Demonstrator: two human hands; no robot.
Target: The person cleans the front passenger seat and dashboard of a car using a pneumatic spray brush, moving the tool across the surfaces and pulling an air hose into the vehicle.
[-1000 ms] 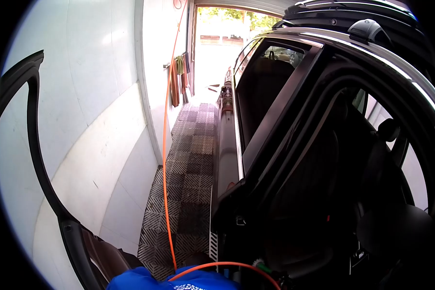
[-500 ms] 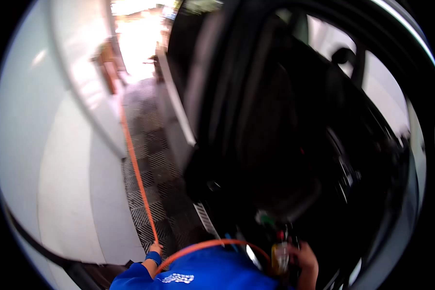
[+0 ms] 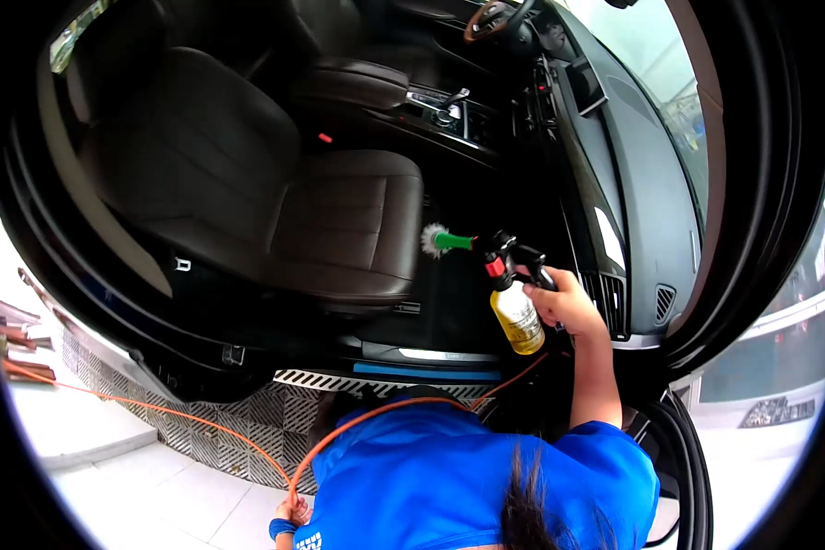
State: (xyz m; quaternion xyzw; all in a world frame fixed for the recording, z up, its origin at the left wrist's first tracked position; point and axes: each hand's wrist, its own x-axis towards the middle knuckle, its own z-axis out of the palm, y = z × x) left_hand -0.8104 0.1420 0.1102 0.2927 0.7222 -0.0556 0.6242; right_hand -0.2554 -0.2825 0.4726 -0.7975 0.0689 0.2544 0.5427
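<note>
To work well, let the thin orange rubber hose (image 3: 357,419) hang clear of the dark-brown leather seat cushion (image 3: 339,220). At the cushion's four o'clock, the right hand (image 3: 566,302) grips the black spray gun with yellow-filled bottle (image 3: 517,318), forearm towards twelve; the left hand (image 3: 295,513), at seven, clasps the hose.

Tilted spray bottle (image 3: 519,319), yellow liquid (image 3: 527,346), curved orange hose (image 3: 420,401)
</note>
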